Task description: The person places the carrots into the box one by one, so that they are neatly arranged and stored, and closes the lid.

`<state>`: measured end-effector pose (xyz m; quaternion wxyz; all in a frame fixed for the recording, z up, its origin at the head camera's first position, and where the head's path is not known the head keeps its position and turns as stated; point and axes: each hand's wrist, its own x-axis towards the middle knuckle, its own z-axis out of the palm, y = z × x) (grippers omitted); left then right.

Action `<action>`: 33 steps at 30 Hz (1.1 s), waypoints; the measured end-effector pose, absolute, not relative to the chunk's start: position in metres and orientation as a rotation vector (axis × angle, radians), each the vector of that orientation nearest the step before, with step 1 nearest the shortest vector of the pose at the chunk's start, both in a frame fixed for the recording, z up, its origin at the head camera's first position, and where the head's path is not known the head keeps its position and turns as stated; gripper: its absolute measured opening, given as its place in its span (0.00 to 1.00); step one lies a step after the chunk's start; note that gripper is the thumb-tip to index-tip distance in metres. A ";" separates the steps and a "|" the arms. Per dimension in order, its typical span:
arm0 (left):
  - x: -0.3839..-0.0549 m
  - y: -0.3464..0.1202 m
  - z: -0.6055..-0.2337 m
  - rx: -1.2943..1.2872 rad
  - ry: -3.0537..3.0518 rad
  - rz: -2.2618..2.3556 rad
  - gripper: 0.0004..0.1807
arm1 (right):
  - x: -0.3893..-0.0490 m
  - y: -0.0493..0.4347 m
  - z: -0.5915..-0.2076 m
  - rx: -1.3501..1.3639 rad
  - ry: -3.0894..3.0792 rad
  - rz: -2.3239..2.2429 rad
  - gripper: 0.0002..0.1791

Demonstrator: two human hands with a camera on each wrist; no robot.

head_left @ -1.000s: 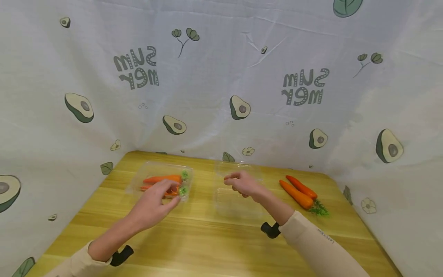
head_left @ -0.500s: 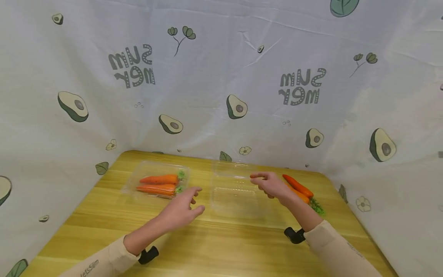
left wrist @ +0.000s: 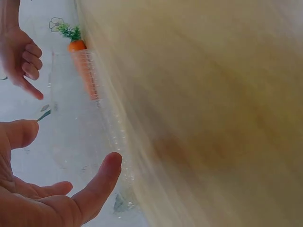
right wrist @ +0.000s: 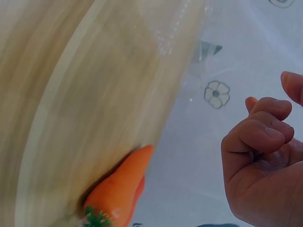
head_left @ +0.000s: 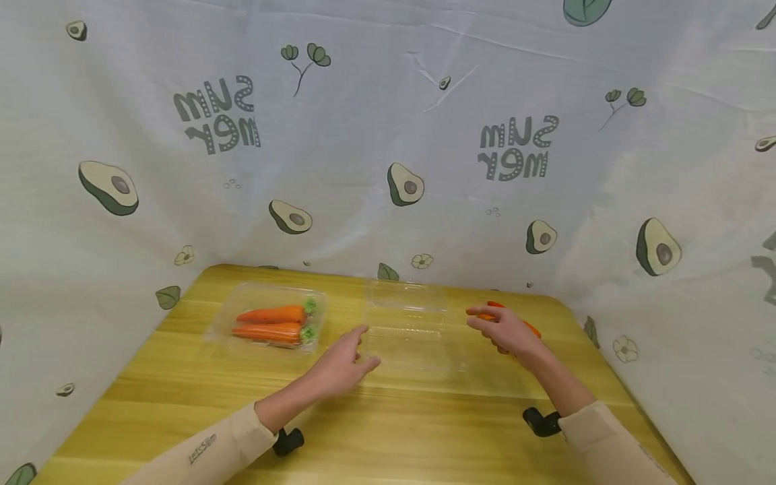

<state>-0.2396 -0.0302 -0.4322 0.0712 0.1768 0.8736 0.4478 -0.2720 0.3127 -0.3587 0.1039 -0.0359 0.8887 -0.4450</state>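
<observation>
My left hand [head_left: 339,367] hovers at the near left corner of an open clear plastic box [head_left: 406,351], thumb and fingers spread apart and holding nothing. In the left wrist view the box wall [left wrist: 75,127] lies beyond the fingers. My right hand [head_left: 504,331] is above the table just right of that box, its index finger extended and the other fingers loosely bent, with nothing held. Below it lie two carrots with green tops, mostly hidden by the hand in the head view; one carrot [right wrist: 118,191] shows plainly in the right wrist view.
A second clear plastic box [head_left: 254,294] stands at the left of the wooden table [head_left: 388,431], with an upper carrot [head_left: 273,314] and a lower carrot [head_left: 269,332] inside. A printed white cloth [head_left: 364,135] rises behind and at both sides of the table.
My left hand has come away from the carrot-filled box toward the open box. The right hand has moved right, from over the open box to above the loose carrots. My head view has shifted slightly.
</observation>
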 end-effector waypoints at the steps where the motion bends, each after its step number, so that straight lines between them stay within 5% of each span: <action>1: -0.241 -0.030 -0.434 0.535 2.623 1.344 0.40 | -0.271 0.316 -0.360 -0.094 2.626 -1.312 0.31; 20: -0.249 -0.026 -0.438 0.466 2.617 1.352 0.42 | -0.267 0.374 -0.378 0.102 2.777 -1.222 0.44; 33: -0.250 -0.025 -0.435 0.464 2.643 1.258 0.44 | -0.264 0.408 -0.395 0.195 2.815 -1.231 0.38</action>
